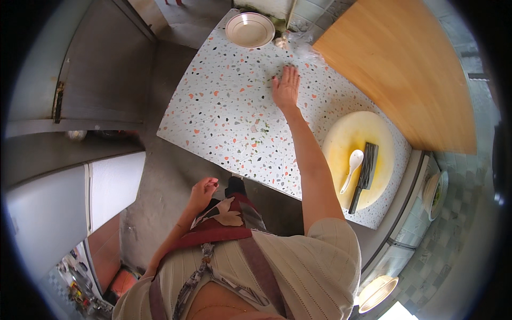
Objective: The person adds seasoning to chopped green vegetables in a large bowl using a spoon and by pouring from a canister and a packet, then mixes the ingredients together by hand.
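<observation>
My right hand (286, 89) lies palm down on a white terrazzo-patterned tabletop (224, 104), fingers stretched out and nothing visible in its grasp. Small green scraps (262, 130) are scattered on the surface, some close to that hand. My left hand (204, 194) hangs beside my apron, off the table's front edge, its fingers loosely curled; I see no object in it. To the right of my right forearm sits a round, yellow-stained cutting board (340, 132). On it lie a dark-bladed cleaver (369, 164) and a white soup spoon (355, 161).
A shallow plate (250, 30) stands at the table's far end, near a garlic bulb (281, 41) and a clear plastic bag (306, 48). A large wooden board (404, 76) borders the right side. Metal cabinet doors (106, 68) stand left; a bowl (436, 196) of greens is far right.
</observation>
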